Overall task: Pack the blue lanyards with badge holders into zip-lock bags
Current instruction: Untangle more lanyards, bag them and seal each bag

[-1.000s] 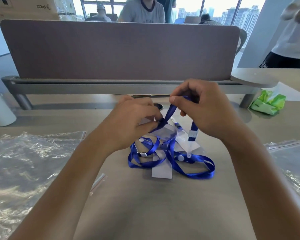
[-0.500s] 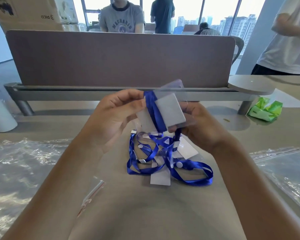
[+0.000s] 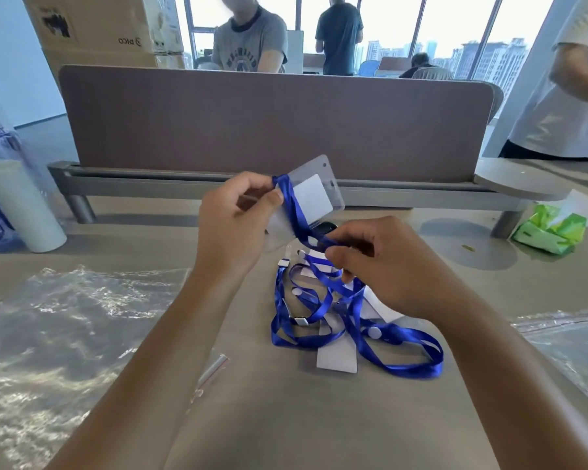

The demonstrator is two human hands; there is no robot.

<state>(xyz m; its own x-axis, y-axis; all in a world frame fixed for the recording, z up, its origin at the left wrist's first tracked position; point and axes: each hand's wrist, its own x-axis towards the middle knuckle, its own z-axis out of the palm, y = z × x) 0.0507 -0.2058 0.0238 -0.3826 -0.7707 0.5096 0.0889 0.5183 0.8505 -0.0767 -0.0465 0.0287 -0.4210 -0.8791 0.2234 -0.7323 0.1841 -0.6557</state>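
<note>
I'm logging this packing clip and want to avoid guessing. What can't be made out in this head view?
- Lanyard count: the pile of blue lanyards is tangled, straps overlapping.
- Right hand: its fingers curl under, hiding exactly where they pinch the strap.
- Left zip-lock bag and right zip-lock bag: cut off by the frame edges.
- Raised badge holder: the left hand covers its lower corner.

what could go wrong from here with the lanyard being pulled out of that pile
1. The blue strap that the left hand and right hand hold runs down into the tangled pile of lanyards, so lifting may drag the others along or tighten a knot.
2. The raised badge holder is pinched only at one edge, so a tug might pull it free.
3. The zip-lock bags lie flat to the side, and both hands are busy, so bagging may be awkward.
</note>
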